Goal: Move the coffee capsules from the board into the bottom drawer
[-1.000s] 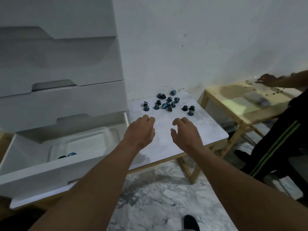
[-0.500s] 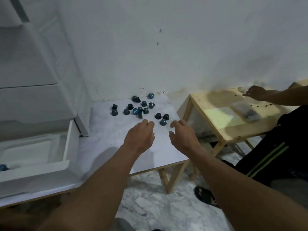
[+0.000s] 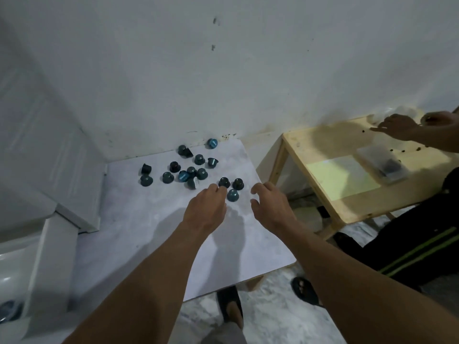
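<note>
Coffee capsules (image 3: 191,170), more than a dozen in dark and teal shells, lie scattered toward 12 o'clock on a white board (image 3: 149,232) that serves as a tabletop against a scuffed white wall (image 3: 223,83). Some stand upright and others lie tipped on their sides.

The person's left hand (image 3: 206,209) hangs over the board with its fingers bent and their tips against a dark capsule (image 3: 224,182). Whether it grasps that capsule cannot be told. The right hand (image 3: 270,207), at 3 o'clock from the left, is released, with its fingers loosely curled around nothing. A teal capsule (image 3: 233,195) stands between the two hands.

At 8 o'clock the bottom drawer (image 3: 49,256) of a white cabinet (image 3: 49,145) stands pulled out beside the board's left edge, with one capsule (image 3: 8,310) visible inside it.

From the hands back to the near edge at 6 o'clock the board is bare, and a marble floor (image 3: 273,319) and a sandalled foot (image 3: 231,306) show below it. At 3 o'clock, across a narrow gap, a pale wooden tabletop (image 3: 323,145) carries a clear plastic box (image 3: 382,165), and another person's hand (image 3: 397,126) hovers over its far corner.
</note>
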